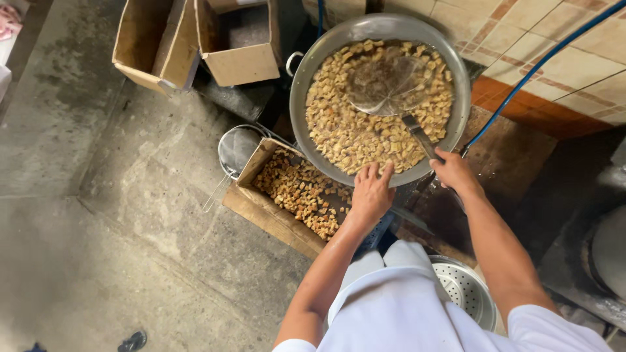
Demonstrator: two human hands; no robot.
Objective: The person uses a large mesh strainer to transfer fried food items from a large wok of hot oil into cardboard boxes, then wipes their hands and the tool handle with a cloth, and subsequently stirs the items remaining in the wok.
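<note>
My left hand (370, 192) has its fingers (373, 172) extended and slightly spread, tips laid against the near rim of the large metal pan (301, 85). Nothing is clamped; the contact reads as a brace, steadying the pan at its lower edge. My right hand (454, 171) is closed around the handle of the wire-mesh skimmer (385, 83), fingers wrapped together on the grip end. The handle runs up and left from that hand, and the round mesh head lies on top of the pan's contents near the centre.

The pan is filled with small golden-brown fried cubes (339, 133), spread in an even layer. It appears tilted toward me, its near rim hanging above a cardboard box (242, 202) on the floor. That box already holds a quantity of the same cubes (297, 189), so its position directly below the lower rim suits catching pieces.

Just left of the box, a second round strainer (236, 148) leans at its far corner. Two more cardboard boxes (189, 42) stand well apart at the top, one open toward the camera. A perforated metal colander (464, 290) sits beside my right forearm. A blue hose (521, 81) crosses the tiled wall (561, 58). The concrete floor (98, 195) extends left.
</note>
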